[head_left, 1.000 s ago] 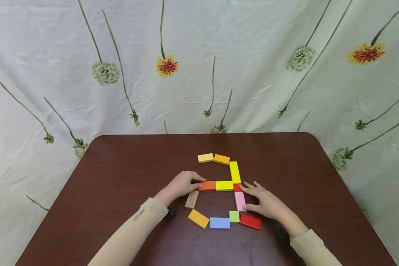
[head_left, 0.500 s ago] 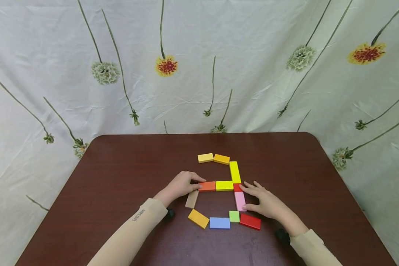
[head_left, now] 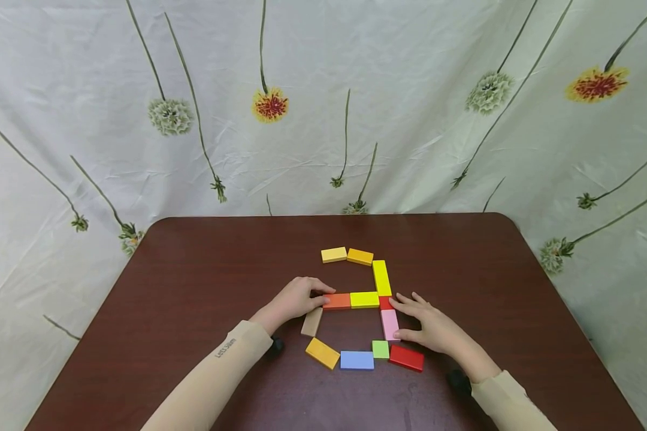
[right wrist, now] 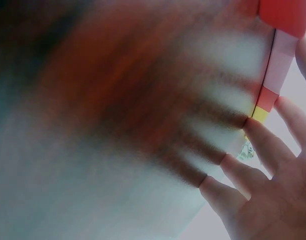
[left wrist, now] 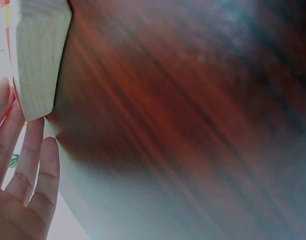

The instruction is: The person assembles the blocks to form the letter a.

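Note:
On the table (head_left: pixel 205 257), flat colored wooden blocks lie in an outline. My left hand (head_left: pixel 295 301) is at the left end of an orange block (head_left: pixel 338 301), its thumb and index finger pinching that end. A tan block (head_left: pixel 312 322) lies just below; in the left wrist view the same tan block (left wrist: pixel 40 55) stands large beside extended fingers. My right hand (head_left: pixel 431 323) has its fingers spread. Its index fingertip touches a small red block (head_left: pixel 385 303) and its thumb touches the pink block (head_left: pixel 390 325). In the right wrist view, the other right fingertips rest on the tabletop.
A yellow block (head_left: pixel 364 300) adjoins the orange one; another yellow block (head_left: pixel 381 278) runs upward. Pale yellow (head_left: pixel 333 255) and amber blocks (head_left: pixel 360 257) lie at the top. Along the bottom are amber (head_left: pixel 323 353), blue (head_left: pixel 357 360), green (head_left: pixel 380 349) and red blocks (head_left: pixel 407 358).

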Available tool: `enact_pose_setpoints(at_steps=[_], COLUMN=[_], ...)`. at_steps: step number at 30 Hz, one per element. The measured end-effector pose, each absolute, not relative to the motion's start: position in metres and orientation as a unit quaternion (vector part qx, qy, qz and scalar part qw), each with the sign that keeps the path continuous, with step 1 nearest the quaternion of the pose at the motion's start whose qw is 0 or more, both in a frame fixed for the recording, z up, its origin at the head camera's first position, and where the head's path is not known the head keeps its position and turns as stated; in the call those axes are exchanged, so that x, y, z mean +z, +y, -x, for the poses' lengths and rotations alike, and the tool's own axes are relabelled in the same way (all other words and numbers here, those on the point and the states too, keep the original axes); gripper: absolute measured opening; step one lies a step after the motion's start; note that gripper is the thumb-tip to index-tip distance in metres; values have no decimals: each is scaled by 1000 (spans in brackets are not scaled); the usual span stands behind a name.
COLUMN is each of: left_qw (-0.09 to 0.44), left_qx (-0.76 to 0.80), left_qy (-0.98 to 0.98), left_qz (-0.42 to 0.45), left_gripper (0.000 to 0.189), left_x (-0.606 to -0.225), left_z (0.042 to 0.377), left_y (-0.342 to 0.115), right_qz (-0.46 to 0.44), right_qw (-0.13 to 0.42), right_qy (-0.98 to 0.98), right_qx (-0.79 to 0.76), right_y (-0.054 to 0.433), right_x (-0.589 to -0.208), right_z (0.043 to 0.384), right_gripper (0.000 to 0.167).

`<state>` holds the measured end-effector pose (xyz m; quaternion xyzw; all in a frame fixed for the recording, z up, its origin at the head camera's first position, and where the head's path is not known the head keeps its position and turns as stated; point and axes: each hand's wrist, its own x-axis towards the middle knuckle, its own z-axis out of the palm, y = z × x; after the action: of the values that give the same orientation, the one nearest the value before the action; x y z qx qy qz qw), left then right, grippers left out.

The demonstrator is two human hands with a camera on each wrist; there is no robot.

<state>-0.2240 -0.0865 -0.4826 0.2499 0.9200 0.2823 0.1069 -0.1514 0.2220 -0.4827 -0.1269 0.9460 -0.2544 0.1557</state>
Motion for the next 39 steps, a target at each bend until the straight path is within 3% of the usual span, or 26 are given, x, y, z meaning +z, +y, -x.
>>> enact_pose_setpoints(at_steps=[8, 18, 33, 39], left_qw=[102, 74, 119, 136], left_qx=[274, 202, 185, 183], left_qy=[929, 938, 936, 938], left_qz=[-225, -272, -274, -260], left_gripper=[29, 39, 79, 85], left_x=[-478, -469, -473, -477], left_z=[218, 192, 166, 163], left_y=[-98, -123, -129, -128], right_qz=[129, 130, 132, 135], right_qw=[154, 156, 156, 156], right_qy=[946, 947, 947, 947], right_qx=[-253, -249, -247, -247], right_y=[222, 222, 222, 223], right_x=[-483, -483, -482, -483], right_z=[151, 151, 151, 151], right_gripper=[73, 74, 74, 74])
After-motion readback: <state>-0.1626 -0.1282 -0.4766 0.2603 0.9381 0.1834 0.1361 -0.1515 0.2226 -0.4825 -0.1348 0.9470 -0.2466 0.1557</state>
